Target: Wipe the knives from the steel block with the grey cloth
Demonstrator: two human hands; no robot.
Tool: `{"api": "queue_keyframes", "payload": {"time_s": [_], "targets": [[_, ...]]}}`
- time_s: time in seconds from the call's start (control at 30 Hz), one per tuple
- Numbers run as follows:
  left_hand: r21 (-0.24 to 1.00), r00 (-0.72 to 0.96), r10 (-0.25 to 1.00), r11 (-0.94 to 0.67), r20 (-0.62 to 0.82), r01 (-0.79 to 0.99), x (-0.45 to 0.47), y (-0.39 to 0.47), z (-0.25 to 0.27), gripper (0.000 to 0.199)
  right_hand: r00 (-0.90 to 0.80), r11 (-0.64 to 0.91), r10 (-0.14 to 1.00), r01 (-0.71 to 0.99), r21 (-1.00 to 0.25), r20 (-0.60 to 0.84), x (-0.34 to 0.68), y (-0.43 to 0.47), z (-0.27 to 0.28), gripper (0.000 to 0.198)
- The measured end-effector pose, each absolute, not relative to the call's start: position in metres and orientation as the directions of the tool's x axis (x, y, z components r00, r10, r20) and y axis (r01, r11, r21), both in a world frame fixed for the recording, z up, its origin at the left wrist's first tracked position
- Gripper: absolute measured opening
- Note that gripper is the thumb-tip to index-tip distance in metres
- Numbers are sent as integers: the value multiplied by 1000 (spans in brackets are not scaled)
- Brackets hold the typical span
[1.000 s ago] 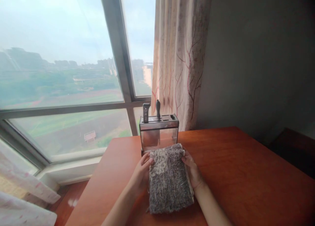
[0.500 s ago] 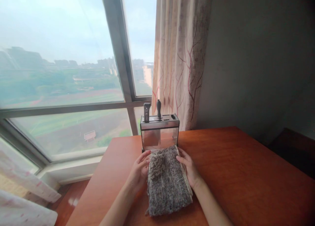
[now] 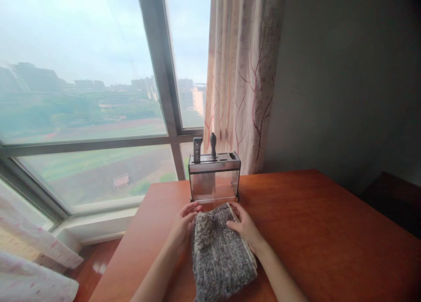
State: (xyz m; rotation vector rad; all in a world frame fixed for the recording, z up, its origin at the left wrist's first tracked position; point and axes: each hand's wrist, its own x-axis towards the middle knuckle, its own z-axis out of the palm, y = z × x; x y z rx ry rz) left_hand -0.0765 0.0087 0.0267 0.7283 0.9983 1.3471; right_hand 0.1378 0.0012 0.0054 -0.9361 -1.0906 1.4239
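Note:
A folded piece of fuzzy grey knit cloth lies on the table in front of me, with a bunched lighter patch near its upper left and a pale edge along its right side. My left hand is at its upper left corner, fingers curled against the edge; the fingertips are partly hidden. Over the upper right edge, my right hand grips the cloth with the thumb on top and the other fingers beyond the edge. Just past the cloth stands a clear-sided knife block.
A flat dark handle and a rounded dark handle stick up from the block's slotted top. The reddish-brown table reaches right toward a dark wall. Behind it hang a patterned curtain and a large window.
The cloth and both hands have come slightly toward me and left, away from the knife block. Its lower edge has moved down toward the bottom of the view.

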Motion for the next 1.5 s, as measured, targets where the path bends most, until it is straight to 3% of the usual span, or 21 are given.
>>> {"api": "queue_keyframes", "payload": {"time_s": [0.1, 0.17, 0.23, 0.33, 0.43, 0.5, 0.6, 0.7, 0.93, 1.07, 1.17, 1.33, 1.5], "targets": [[996, -163, 986, 16, -30, -86, -89, 13, 31, 20, -107, -7, 994, -251, -968, 21, 138, 1, 6, 54], [977, -205, 977, -17, 61, 213, -99, 14, 34, 16, -86, 20, 995, -240, -971, 41, 137, 1, 8, 52], [903, -193, 981, 63, 23, 426, -107, 14, 34, 11, -67, 42, 996, -230, -972, 59, 136, 1, 10, 51], [826, -116, 979, 204, -169, 525, -115, 11, 30, 33, -58, 47, 996, -225, -973, 61, 135, 1, 10, 49], [848, -26, 955, 275, -295, 454, -113, 7, 30, 47, -46, 43, 997, -229, -972, 55, 135, 2, 10, 51], [896, 56, 936, 314, -347, 315, -106, 3, 37, 49, -37, 40, 998, -239, -970, 50, 135, 2, 10, 51], [953, 186, 935, 294, -302, 71, -92, -5, 52, 45, -13, 50, 998, -250, -967, 55, 135, 3, 9, 52], [967, 232, 945, 249, -229, -59, -76, -13, 62, 34, 29, 75, 997, -267, -961, 70, 136, 3, 9, 53], [919, 153, 973, 214, -171, -331, -56, -17, 52, 40, 67, 124, 992, -392, -912, 106, 138, 1, 13, 54], [880, 120, 976, 216, -181, -423, -58, -17, 52, 38, -1, 128, 990, -447, -885, 143, 136, -1, 20, 60], [854, 120, 975, 223, -188, -471, -61, -20, 55, 44, -130, 44, 985, -452, -891, 115, 134, -6, 26, 70], [807, 171, 964, 263, -202, -529, -69, -23, 59, 50, -400, -246, 915, -459, -854, -48, 134, -16, 24, 54], [810, 188, 956, 291, -225, -510, -70, -21, 63, 47, -307, -293, 939, -483, -825, -154, 141, -15, 15, 62]]}}
